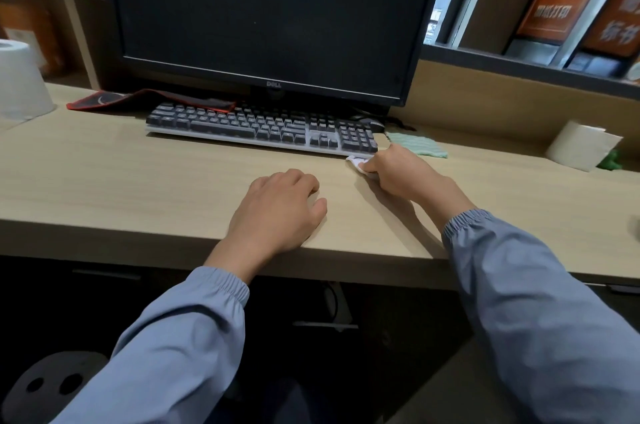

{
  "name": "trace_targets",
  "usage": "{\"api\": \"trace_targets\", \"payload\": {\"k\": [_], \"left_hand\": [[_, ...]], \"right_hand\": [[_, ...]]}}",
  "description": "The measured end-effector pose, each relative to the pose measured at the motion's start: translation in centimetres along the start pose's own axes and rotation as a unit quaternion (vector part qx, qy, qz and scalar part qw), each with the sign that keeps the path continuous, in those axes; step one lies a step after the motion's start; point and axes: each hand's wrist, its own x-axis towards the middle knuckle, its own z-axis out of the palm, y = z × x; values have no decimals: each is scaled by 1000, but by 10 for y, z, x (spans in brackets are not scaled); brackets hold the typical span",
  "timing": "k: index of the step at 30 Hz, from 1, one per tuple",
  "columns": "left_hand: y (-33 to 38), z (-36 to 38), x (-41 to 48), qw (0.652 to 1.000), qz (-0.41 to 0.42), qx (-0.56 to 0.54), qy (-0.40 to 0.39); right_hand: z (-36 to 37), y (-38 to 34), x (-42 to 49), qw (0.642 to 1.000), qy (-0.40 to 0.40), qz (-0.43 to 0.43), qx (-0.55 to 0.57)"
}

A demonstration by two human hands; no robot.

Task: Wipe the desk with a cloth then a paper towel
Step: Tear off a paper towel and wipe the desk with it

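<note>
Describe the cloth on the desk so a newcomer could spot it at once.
Start at the black monitor and drop to the keyboard below it. Just past the keyboard's right end, a cloth lies flat on the desk, beyond the right hand. It is pale green with stripes, unlike the white paper towel that hand grips.

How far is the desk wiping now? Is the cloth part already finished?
The green cloth lies loose beside the keyboard, so the cloth pass looks done. The right hand holds a paper towel on the desk by the keyboard's right corner. The left hand rests there, holding nothing. Probably left: towelling the remaining desk.
</note>
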Motion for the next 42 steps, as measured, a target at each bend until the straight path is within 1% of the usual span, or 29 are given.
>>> {"api": "trace_targets", "payload": {"k": [11,16,22,24,27,31,34,37,42], "left_hand": [[1,0,0,1000,0,2,-5],[1,-1,0,1000,-1,5,-7],[3,-3,-1,1000,-3,5,-12],[3,-2,-1,1000,-2,9,-15],[3,-2,0,1000,-4,12,-15],[3,-2,0,1000,-5,11,-19],[4,-3,0,1000,-4,10,-19],[3,-5,-1,1000,-5,7,-23],[5,-4,0,999,2,19,-27]], "right_hand": [[-7,-24,-69,998,39,-17,38],[-4,-38,-109,994,54,-56,76],[-12,-57,-169,988,57,-49,135],[-5,-61,-179,989,51,-43,133],[2,-72,-186,992,35,-11,119],[1,-81,-199,994,37,6,99],[2,-77,-203,989,61,-7,133],[9,-72,-206,983,108,-19,145],[15,-45,-216,978,145,-14,152]]}}
